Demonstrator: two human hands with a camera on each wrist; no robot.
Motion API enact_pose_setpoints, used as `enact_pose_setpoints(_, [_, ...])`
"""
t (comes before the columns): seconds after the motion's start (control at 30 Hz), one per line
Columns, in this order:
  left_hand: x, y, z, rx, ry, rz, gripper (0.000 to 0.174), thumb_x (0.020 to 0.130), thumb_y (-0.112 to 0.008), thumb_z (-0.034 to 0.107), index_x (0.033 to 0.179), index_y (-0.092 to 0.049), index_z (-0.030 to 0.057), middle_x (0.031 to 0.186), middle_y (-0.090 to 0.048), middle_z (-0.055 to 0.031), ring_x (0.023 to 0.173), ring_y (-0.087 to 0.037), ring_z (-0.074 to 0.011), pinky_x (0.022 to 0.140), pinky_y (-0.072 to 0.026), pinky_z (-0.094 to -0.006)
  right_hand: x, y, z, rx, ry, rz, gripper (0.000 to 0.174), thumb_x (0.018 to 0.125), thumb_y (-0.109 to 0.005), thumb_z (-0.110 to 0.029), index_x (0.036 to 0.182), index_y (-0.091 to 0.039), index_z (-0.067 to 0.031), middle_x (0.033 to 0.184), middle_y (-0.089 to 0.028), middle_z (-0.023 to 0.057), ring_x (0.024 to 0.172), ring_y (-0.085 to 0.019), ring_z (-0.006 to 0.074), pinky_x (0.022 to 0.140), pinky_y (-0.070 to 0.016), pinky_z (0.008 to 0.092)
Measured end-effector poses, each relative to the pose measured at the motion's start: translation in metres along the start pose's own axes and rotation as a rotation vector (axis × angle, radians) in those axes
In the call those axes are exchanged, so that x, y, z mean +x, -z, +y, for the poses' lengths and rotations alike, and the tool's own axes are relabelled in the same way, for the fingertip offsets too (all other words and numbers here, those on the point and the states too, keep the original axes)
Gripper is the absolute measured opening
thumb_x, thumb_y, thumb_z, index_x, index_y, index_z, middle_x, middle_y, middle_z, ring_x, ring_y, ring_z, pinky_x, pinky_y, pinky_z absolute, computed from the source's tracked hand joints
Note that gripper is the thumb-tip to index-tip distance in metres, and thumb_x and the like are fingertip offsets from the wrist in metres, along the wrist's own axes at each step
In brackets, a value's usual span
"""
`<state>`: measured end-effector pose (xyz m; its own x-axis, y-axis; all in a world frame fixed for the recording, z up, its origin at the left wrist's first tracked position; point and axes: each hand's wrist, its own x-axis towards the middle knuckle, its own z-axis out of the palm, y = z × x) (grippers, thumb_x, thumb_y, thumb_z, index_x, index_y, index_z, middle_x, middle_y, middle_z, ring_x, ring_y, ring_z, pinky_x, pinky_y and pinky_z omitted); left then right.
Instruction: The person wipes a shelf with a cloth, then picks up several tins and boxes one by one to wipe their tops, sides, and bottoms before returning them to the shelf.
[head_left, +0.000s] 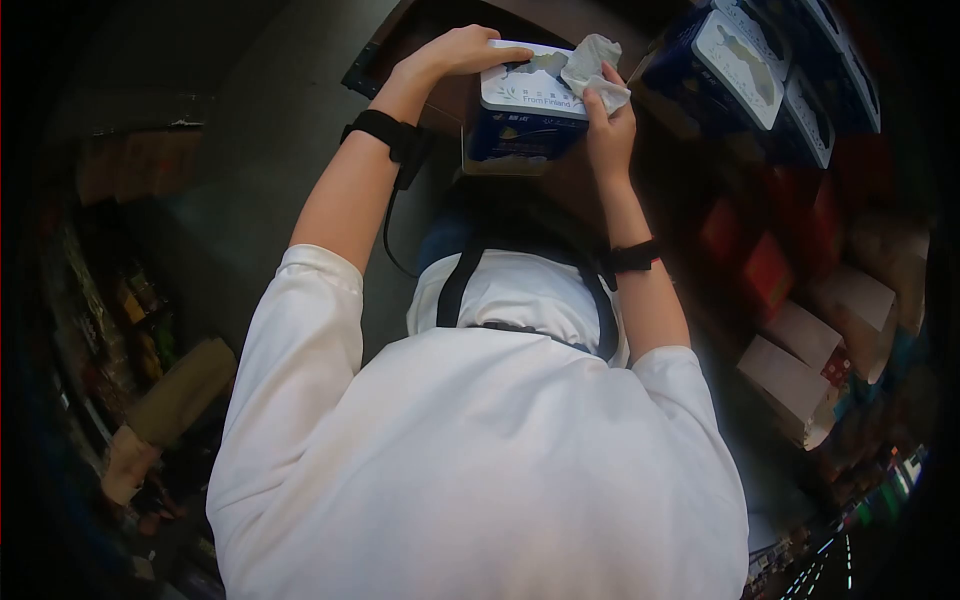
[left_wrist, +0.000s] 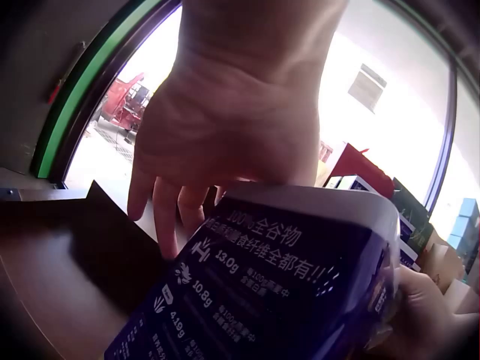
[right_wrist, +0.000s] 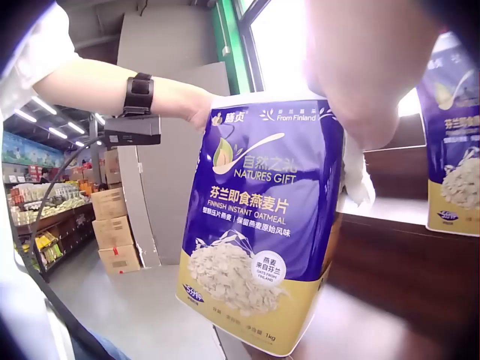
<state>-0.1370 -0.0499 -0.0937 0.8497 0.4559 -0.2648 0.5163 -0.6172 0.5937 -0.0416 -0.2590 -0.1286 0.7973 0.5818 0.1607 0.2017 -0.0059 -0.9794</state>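
Note:
A blue and gold oatmeal bag (right_wrist: 247,217) with a white top is held up in front of the person. The left hand (head_left: 458,52) grips this bag at the top edge, its thumb lying over the white top. In the left wrist view the fingers (left_wrist: 166,217) of that hand reach down past the bag's side. Between thumb and fingers the right hand (head_left: 612,135) pinches a crumpled white tissue (head_left: 592,72) against the bag's top corner. In the right wrist view the tissue (right_wrist: 358,180) hangs beside the bag, mostly hidden behind the right hand.
More blue oatmeal bags (head_left: 740,70) stand to the right, on a dark brown wooden shelf (right_wrist: 390,262). Red boxes (head_left: 765,270) and open cartons (head_left: 790,375) lie further right. Stacked cardboard boxes (right_wrist: 112,225) stand on the floor behind.

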Motion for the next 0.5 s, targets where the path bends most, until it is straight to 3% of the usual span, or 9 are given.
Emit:
enact_pose_setpoints(0.1, [0.011,0.001,0.022,0.254,0.036,-0.049,0.067,0.078,-0.055,0.063,0.098,-0.068,0.0009,0.089,-0.066,-0.0188,0.082,-0.065,-0.028,0.072,-0.05,-0.0393,0.005,-0.005,0.021,0.012,0.121,0.107,0.045,0.087,-0.056,-0.024,0.127,-0.051,-0.002,0.12,-0.059,0.0164,0.106,-0.059,0.0257,0.092,-0.0435,0.0338])
enact_pose_setpoints(0.13, [0.011,0.002,0.034,0.387,0.072,-0.106,0.059,0.085,-0.048,0.057,0.112,-0.064,0.0069,0.102,-0.064,-0.0204,0.087,-0.065,-0.0311,0.078,-0.0505,-0.0411,0.004,-0.003,0.02,0.014,0.119,0.132,0.045,0.087,-0.056,-0.024,0.127,-0.051,-0.002,0.12,-0.059,0.0164,0.106,-0.059,0.0257,0.092,-0.0435,0.0338])
enact_pose_setpoints(0.17, [0.019,-0.007,0.021,0.403,0.052,-0.12,0.059,0.085,-0.048,0.057,0.112,-0.064,0.0069,0.102,-0.064,-0.0204,0.087,-0.065,-0.0311,0.078,-0.0505,-0.0411,0.001,0.001,0.019,-0.018,-0.032,0.053,0.047,0.089,-0.051,-0.03,0.125,-0.051,-0.0003,0.121,-0.058,0.019,0.11,-0.056,0.0278,0.094,-0.0417,0.0338])
enact_pose_setpoints(0.23, [0.048,-0.031,-0.02,0.659,-0.301,0.004,0.048,0.092,-0.039,0.047,0.128,-0.052,0.0175,0.119,-0.059,-0.0164,0.095,-0.063,-0.0318,0.084,-0.0494,-0.0417,-0.008,0.009,0.01,-0.066,-0.335,-0.094,0.057,0.093,-0.042,-0.044,0.123,-0.052,0.0031,0.122,-0.055,0.0241,0.118,-0.05,0.0318,0.096,-0.0382,0.0337])
enact_pose_setpoints(0.27, [0.042,-0.028,-0.008,0.675,-0.336,-0.011,0.048,0.092,-0.039,0.047,0.128,-0.052,0.0175,0.119,-0.059,-0.0164,0.095,-0.063,-0.0318,0.084,-0.0494,-0.0417,-0.013,0.008,0.009,-0.088,-0.406,-0.113,0.069,0.094,-0.03,-0.055,0.122,-0.052,0.0044,0.123,-0.054,0.0256,0.123,-0.044,0.0342,0.099,-0.0347,0.0332])
enact_pose_setpoints(0.33, [0.013,-0.01,0.028,0.418,-0.434,-0.053,0.043,0.095,-0.035,0.039,0.136,-0.039,0.0256,0.127,-0.054,-0.0109,0.102,-0.061,-0.0312,0.089,-0.0477,-0.0426,-0.023,-0.003,0.032,-0.007,-0.37,0.023,0.072,0.094,-0.028,-0.057,0.124,-0.051,0.0038,0.123,-0.054,0.025,0.123,-0.045,0.0338,0.099,-0.0337,0.0333])
enact_pose_setpoints(0.43, [0.012,-0.001,0.038,0.419,-0.414,-0.119,0.047,0.094,-0.033,0.044,0.133,-0.042,0.0199,0.116,-0.06,-0.0139,0.1,-0.061,-0.0333,0.087,-0.0478,-0.0431,-0.037,-0.012,0.041,0.154,-0.361,0.136,0.078,0.093,-0.021,-0.061,0.128,-0.048,0.0029,0.125,-0.053,0.0234,0.123,-0.045,0.0325,0.102,-0.0302,0.0338])
enact_pose_setpoints(0.47, [0.015,0.001,0.038,0.445,-0.453,-0.146,0.047,0.094,-0.033,0.044,0.133,-0.042,0.0199,0.116,-0.06,-0.0139,0.1,-0.061,-0.0333,0.087,-0.0478,-0.0431,-0.046,-0.019,0.046,0.125,-0.488,0.157,0.076,0.094,-0.023,-0.06,0.128,-0.048,0.0027,0.127,-0.051,0.0227,0.123,-0.045,0.0311,0.102,-0.03,0.0335])
enact_pose_setpoints(0.5, [0.015,0.001,0.042,0.477,-0.372,-0.169,0.048,0.094,-0.033,0.047,0.13,-0.045,0.0169,0.109,-0.063,-0.0157,0.096,-0.062,-0.034,0.085,-0.0482,-0.0437,-0.056,-0.024,0.05,0.098,-0.619,0.175,0.074,0.094,-0.024,-0.058,0.129,-0.047,0.0024,0.129,-0.05,0.022,0.123,-0.045,0.0298,0.102,-0.0299,0.0333])
